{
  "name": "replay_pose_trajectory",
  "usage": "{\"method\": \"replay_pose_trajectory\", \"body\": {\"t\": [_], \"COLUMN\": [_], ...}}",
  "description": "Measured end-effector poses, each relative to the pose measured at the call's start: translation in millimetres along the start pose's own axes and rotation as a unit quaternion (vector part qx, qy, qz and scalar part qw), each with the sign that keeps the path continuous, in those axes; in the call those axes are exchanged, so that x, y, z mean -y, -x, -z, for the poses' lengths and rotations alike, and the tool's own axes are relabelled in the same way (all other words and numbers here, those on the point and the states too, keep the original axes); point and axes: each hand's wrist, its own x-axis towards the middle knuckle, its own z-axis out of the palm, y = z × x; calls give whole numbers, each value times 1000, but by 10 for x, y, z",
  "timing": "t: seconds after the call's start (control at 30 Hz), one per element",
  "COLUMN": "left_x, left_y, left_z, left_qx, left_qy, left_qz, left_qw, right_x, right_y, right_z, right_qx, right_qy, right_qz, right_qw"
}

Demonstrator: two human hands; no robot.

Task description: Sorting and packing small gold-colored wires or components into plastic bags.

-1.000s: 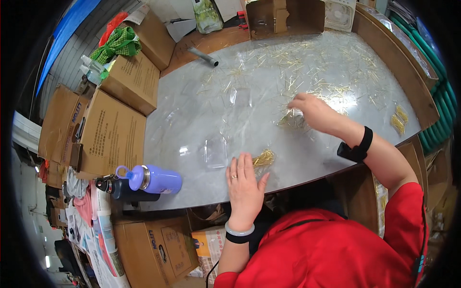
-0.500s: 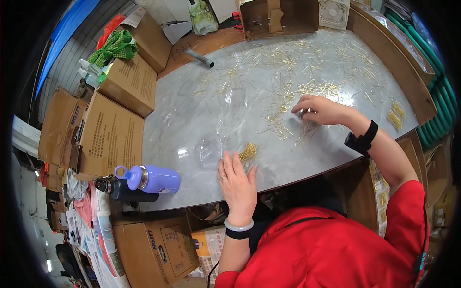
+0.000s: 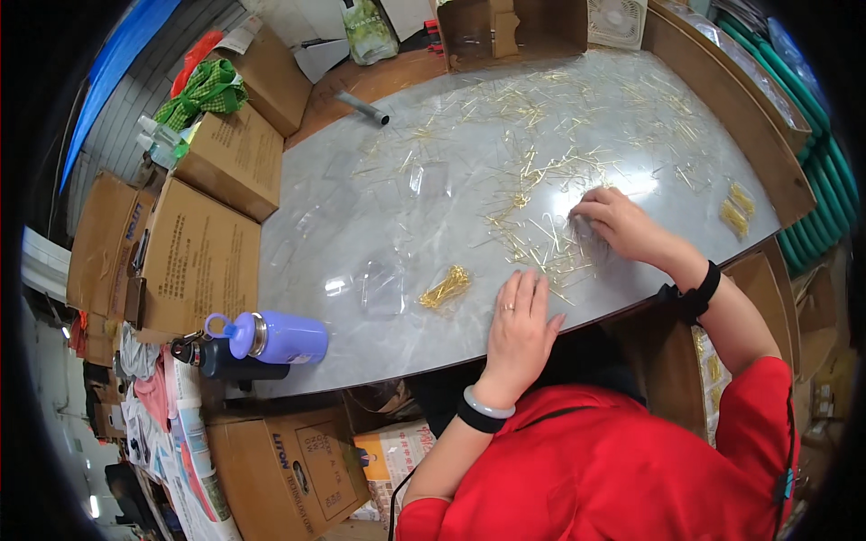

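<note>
A grey marble table [image 3: 379, 216] fills the frame's centre, strewn with thin gold pins [image 3: 541, 243]. The left hand [image 3: 521, 320] lies flat, fingers spread, holding nothing, just right of a small pin bundle [image 3: 445, 287]. The right hand [image 3: 613, 221], centre-right, rests fingers-down on loose pins, nothing clenched.

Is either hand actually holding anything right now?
No: the left hand lies flat on the grey marble table, and the right hand presses fingertips on loose thin gold pins.

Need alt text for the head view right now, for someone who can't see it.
Both hands rest on a grey marble table strewn with thin gold pins: left hand flat beside a gathered pin bundle, right hand fingering loose pins.
</note>
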Motion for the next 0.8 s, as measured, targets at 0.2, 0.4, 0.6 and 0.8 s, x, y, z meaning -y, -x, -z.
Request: {"method": "replay_pose_trajectory", "body": {"t": [0.2,0.4,0.6,0.8], "left_x": [-5,6,-66,-47], "left_y": [-108,-84,-96,-82], "left_z": [-32,-58,-13,-83], "left_qx": [11,33,85,94], "left_qy": [-40,-69,-117,-145], "left_qz": [3,-1,-2,17], "left_qw": [999,997,989,985], "right_x": [26,478,784,615], "right_y": [142,571,550,525], "right_z": [-104,-401,-578,-428], "right_qx": [-13,-74,-160,-191], "right_qy": [1,71,-226,69], "right_qz": [-11,-18,-25,-31], "right_qw": [1000,995,961,979]}}
